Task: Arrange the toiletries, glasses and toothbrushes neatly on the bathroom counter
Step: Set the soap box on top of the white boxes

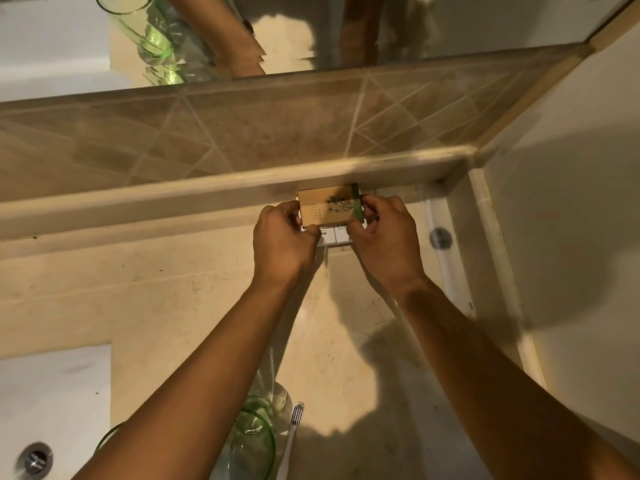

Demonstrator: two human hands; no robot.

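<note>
A small tan box [323,207] with a plant drawing and a green band rests on top of white boxes [334,237] at the back of the beige counter [173,289], under the ledge. My left hand [282,242] pinches its left edge and my right hand [381,237] pinches its right, green edge. Near the bottom stands a green-tinted glass [256,441], partly behind my left forearm, and a white toothbrush [292,434] leans beside it. A second green rim [105,436] peeks out left of that forearm.
A white sink basin [52,393] with a metal drain [34,459] lies at the lower left. A tiled ledge [242,181] and mirror [450,26] run along the back. The side wall [571,237] closes the right, with a round metal fitting [440,238] near it.
</note>
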